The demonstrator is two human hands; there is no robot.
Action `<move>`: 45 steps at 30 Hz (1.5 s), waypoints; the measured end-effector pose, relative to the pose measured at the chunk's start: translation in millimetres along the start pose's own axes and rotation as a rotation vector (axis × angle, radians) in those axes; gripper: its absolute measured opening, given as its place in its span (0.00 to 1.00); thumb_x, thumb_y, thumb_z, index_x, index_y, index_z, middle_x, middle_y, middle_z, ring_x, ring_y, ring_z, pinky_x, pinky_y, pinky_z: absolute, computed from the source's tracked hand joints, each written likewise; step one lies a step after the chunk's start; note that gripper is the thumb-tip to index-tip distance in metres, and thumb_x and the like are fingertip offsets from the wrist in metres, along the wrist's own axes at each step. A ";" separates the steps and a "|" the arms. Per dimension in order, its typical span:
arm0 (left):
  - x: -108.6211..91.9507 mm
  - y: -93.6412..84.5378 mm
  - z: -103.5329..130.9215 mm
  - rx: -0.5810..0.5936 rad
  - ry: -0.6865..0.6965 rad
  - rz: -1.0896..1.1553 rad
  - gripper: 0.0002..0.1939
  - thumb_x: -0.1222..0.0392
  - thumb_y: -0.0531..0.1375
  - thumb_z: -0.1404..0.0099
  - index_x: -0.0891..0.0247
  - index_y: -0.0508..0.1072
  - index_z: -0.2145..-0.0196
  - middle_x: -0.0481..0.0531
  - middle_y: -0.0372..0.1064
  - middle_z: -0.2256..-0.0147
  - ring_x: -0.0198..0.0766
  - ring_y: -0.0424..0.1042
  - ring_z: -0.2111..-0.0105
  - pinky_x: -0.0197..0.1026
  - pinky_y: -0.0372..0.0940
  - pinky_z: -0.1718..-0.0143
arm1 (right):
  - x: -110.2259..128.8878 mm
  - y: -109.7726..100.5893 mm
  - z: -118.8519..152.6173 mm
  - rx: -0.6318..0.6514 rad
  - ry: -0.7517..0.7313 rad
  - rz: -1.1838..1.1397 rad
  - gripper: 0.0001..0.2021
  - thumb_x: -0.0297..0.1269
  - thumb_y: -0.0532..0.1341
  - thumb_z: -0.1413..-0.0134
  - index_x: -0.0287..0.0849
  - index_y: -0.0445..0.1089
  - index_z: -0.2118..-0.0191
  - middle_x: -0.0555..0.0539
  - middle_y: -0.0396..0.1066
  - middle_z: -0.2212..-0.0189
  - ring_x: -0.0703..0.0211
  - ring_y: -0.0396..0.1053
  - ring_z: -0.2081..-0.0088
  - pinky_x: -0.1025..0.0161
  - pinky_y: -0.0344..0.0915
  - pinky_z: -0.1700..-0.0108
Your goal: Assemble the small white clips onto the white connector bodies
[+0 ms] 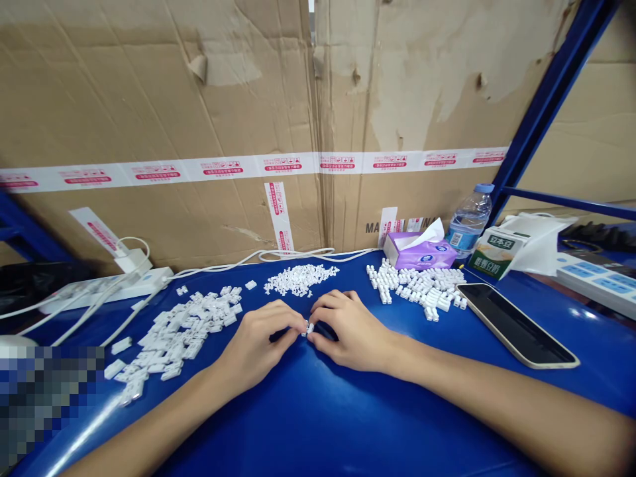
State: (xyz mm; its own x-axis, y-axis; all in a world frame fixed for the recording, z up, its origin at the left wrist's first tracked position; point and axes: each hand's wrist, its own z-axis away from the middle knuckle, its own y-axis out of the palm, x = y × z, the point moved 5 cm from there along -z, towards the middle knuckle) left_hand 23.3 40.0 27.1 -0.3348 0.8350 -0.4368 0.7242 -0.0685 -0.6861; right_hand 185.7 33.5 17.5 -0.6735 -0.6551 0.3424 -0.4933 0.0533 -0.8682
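From my remote view, the forearms [477, 404] come in nearest, over the blue table [318, 424]. I have the left hand [261, 338] and right hand [352, 334] meeting mid-table, the fingers of both pinched narrow on a small white part [307, 329]. Beyond it I see a pile of tiny white pieces [299, 279]; larger white blocks [183, 331] spread left, and joined white pieces [422, 286] lie right, beside the phone [517, 324].

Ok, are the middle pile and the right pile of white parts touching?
Apart: the head view shows bare blue table between the middle pile and the right pile.
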 end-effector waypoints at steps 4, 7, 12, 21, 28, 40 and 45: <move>0.0 0.4 -0.9 0.014 0.007 -0.022 0.10 0.70 0.59 0.29 0.59 0.77 0.63 0.47 0.78 0.64 0.36 0.74 0.62 0.39 0.69 0.59 | -0.8 0.5 -0.2 -0.003 -0.002 0.001 0.08 0.39 0.62 0.36 0.42 0.76 0.57 0.45 0.76 0.56 0.51 0.69 0.51 0.53 0.58 0.51; 0.6 1.2 -1.7 0.049 0.004 -0.035 0.10 0.70 0.59 0.29 0.58 0.77 0.63 0.46 0.78 0.65 0.36 0.74 0.63 0.39 0.68 0.60 | -1.1 0.3 -0.7 -0.004 -0.006 -0.001 0.08 0.39 0.62 0.36 0.42 0.76 0.57 0.45 0.76 0.56 0.51 0.69 0.51 0.53 0.58 0.51; 2.7 1.9 -2.0 0.099 -0.044 -0.037 0.08 0.68 0.60 0.29 0.58 0.78 0.63 0.46 0.78 0.65 0.37 0.74 0.63 0.41 0.68 0.60 | -0.9 -1.4 -1.4 0.009 -0.013 -0.012 0.07 0.38 0.63 0.37 0.42 0.76 0.57 0.46 0.76 0.55 0.51 0.69 0.51 0.53 0.57 0.51; -3.3 0.7 -2.0 0.140 -0.071 -0.037 0.10 0.69 0.59 0.32 0.57 0.78 0.61 0.47 0.79 0.63 0.39 0.75 0.61 0.44 0.68 0.56 | -5.2 -4.0 -2.8 0.025 -0.035 -0.002 0.07 0.36 0.62 0.37 0.43 0.77 0.56 0.45 0.76 0.55 0.50 0.69 0.51 0.52 0.57 0.52; -0.4 1.1 -0.6 0.154 -0.096 0.000 0.09 0.67 0.58 0.31 0.59 0.79 0.62 0.53 0.79 0.56 0.41 0.77 0.54 0.45 0.71 0.51 | -20.7 -7.3 -5.8 0.017 -0.021 0.045 0.09 0.36 0.61 0.36 0.43 0.76 0.54 0.44 0.76 0.54 0.49 0.69 0.51 0.49 0.59 0.51; 19.4 7.0 15.5 0.317 -0.267 -0.398 0.25 0.49 0.50 0.23 0.59 0.66 0.34 0.57 0.58 0.32 0.52 0.57 0.32 0.64 0.54 0.33 | -27.7 -6.8 -0.7 0.060 -0.001 0.083 0.27 0.44 0.58 0.34 0.31 0.67 0.37 0.31 0.67 0.38 0.40 0.62 0.36 0.43 0.60 0.36; 16.8 11.0 16.9 0.478 -0.305 -0.450 0.32 0.43 0.45 0.22 0.62 0.56 0.29 0.56 0.47 0.28 0.50 0.46 0.28 0.63 0.46 0.30 | -30.6 0.4 4.8 0.238 0.079 0.124 0.39 0.55 0.49 0.30 0.25 0.52 0.29 0.29 0.47 0.29 0.37 0.43 0.27 0.40 0.44 0.28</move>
State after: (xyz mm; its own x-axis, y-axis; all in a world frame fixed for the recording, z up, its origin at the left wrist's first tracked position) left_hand 15.4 44.1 2.4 -0.7423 0.6537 -0.1469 0.1573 -0.0431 -0.9866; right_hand 208.8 50.0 5.0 -0.7664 -0.5929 0.2472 -0.2676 -0.0551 -0.9619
